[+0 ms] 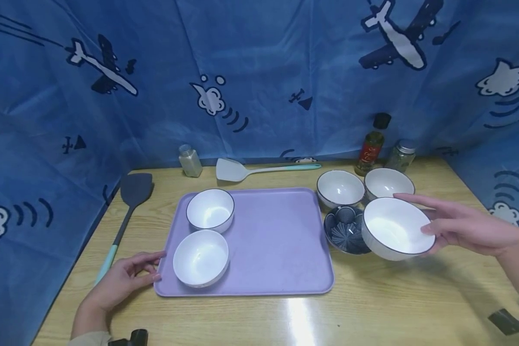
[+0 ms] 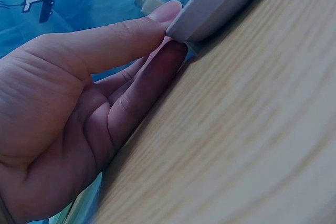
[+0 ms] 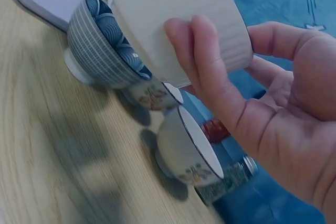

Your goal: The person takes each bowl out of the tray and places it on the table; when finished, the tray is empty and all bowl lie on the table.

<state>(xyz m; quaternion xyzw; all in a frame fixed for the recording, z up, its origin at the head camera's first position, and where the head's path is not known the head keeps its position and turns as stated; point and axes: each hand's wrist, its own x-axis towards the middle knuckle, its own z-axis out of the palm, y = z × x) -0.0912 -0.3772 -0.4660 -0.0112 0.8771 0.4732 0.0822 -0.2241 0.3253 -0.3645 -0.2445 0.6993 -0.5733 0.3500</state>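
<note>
My right hand [image 1: 467,225] grips a white bowl [image 1: 395,226] with a dark rim, raised above the table's right side. In the right wrist view, fingers press against the outside of that bowl [image 3: 157,9]. Below and left of it stands a dark blue patterned bowl [image 1: 345,233], partly hidden. My left hand [image 1: 121,278] pinches the left edge of a lilac tray [image 1: 281,240]; the left wrist view has the thumb on the tray rim [image 2: 210,6] and a finger beneath. On the tray's left side sit two white bowls, one behind [image 1: 209,211] and one in front [image 1: 201,259].
Two more white bowls [image 1: 340,187] [image 1: 389,182] stand right of the tray. Behind them are a sauce bottle [image 1: 369,151] and a glass jar [image 1: 401,156]. A pale spatula [image 1: 233,170], a shaker [image 1: 191,161] and a dark spatula [image 1: 136,188] lie or stand around the tray.
</note>
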